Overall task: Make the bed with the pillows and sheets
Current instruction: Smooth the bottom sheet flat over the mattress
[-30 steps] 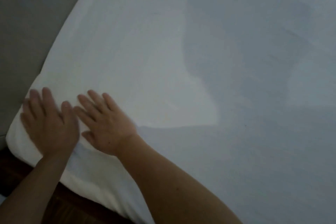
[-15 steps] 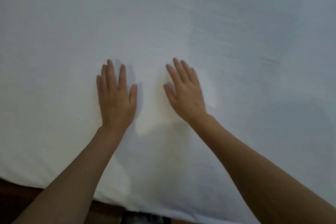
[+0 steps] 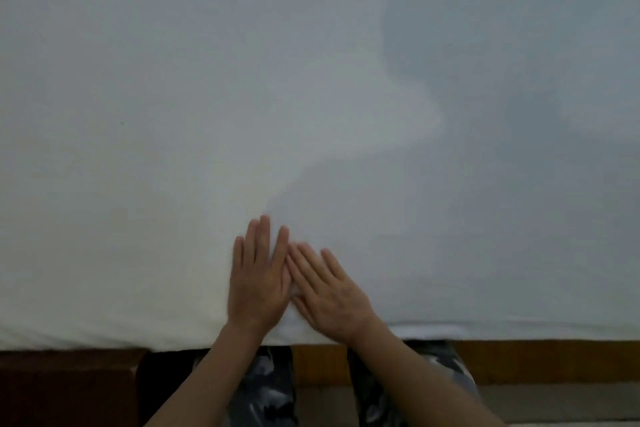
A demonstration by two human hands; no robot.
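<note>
Pressing flat: left hand [image 3: 259, 282], right hand [image 3: 330, 298] | fingers straight | one white sheet [image 3: 173, 114] | hands touching

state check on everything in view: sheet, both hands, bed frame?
white sheet: spread flat over the mattress, smooth, near edge hanging over the side
left hand: open, fingers straight, palm down on the sheet near its edge
right hand: open, flat on the sheet, fingertips touching the left hand
wooden bed frame: showing below the sheet edge
</note>
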